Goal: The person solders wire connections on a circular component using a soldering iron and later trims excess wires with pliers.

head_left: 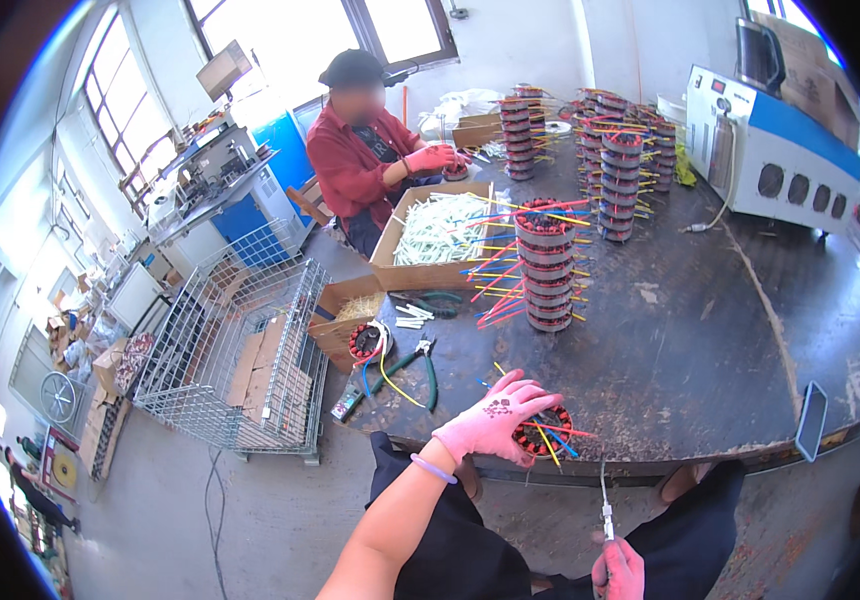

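Note:
My left hand [488, 420], in a pink glove, grips a motor stator [528, 438] at the near edge of the table. Red, blue and yellow wires stick out of the stator toward me and to the right. Low in the view, below the table edge, my right hand [622, 572] is also gloved in pink. Its fingers are closed around the lower end of a slim white stick-like piece [607, 520], with a thin pale cord rising from it toward the table edge. What kind of piece it is, I cannot make out.
A tall stack of stators [548, 275] stands ahead, with more stacks [622, 185] behind. Left lie cutting pliers [428, 375], another stator [365, 342] and a box of white tubes [385, 245]. A co-worker [360, 160] sits beyond. A blue-white machine [770, 140] stands right.

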`<state>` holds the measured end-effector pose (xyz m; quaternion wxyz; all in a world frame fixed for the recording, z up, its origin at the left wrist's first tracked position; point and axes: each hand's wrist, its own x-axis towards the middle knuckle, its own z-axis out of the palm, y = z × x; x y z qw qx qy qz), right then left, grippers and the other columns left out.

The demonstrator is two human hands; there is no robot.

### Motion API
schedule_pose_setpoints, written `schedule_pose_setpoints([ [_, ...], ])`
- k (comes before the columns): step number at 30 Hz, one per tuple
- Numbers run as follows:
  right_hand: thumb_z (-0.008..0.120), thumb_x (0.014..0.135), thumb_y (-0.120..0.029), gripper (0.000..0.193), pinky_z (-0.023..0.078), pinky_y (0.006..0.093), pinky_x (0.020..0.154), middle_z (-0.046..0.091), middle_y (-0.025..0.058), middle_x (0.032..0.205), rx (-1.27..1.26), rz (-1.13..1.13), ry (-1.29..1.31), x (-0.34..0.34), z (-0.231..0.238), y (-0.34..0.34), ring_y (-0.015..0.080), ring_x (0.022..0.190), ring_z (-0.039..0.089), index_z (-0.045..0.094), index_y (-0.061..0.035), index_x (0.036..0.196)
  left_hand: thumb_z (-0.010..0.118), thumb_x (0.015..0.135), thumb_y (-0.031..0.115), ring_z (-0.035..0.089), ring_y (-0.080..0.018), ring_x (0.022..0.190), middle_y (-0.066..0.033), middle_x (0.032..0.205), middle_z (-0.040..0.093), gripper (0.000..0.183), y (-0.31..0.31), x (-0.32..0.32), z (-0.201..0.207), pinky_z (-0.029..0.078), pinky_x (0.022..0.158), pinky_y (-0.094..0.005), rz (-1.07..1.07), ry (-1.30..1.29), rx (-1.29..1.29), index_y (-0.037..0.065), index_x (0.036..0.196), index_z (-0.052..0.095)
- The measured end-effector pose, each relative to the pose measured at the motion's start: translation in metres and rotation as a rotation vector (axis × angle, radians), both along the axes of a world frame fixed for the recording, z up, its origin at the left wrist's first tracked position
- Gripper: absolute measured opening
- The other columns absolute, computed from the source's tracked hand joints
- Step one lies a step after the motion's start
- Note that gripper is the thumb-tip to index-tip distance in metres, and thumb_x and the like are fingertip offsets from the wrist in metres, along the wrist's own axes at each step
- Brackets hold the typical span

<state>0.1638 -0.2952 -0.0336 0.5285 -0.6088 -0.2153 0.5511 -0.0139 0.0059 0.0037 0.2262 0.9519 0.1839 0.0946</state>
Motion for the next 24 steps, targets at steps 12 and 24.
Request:
schedule_pose_setpoints([
  [12, 0.048, 0.105, -0.035, 0.032, 0.026, 0.0201, 0.038, 0.043, -0.0066, 0.058, 0.015, -0.016, -0.04, -0.003, 0.016, 0.002, 0.0036, 0.041, 0.035, 0.063, -0.01, 0.092, 0.087, 0.058, 0.037, 0.036, -0.0361, 0.138, -0.0119, 0.136, 0.05, 0.104, 0.001, -0.001, -0.004, 0.012, 0.123, -0.0509, -0.006, 0.004, -0.003, 0.013, 0.149, 0.041],
  [24, 0.047, 0.105, -0.033, 0.03, 0.027, 0.0206, 0.038, 0.044, -0.0057, 0.058, -0.009, 0.01, -0.036, 0.001, 0.01, 0.001, 0.0047, 0.041, 0.035, 0.062, -0.0097, 0.093, 0.087, 0.058, 0.034, 0.038, -0.0344, 0.137, -0.011, 0.136, 0.05, 0.102, 0.001, -0.001, -0.005, 0.013, 0.124, -0.0499, -0.003, -0.016, -0.005, 0.013, 0.148, 0.043],
])
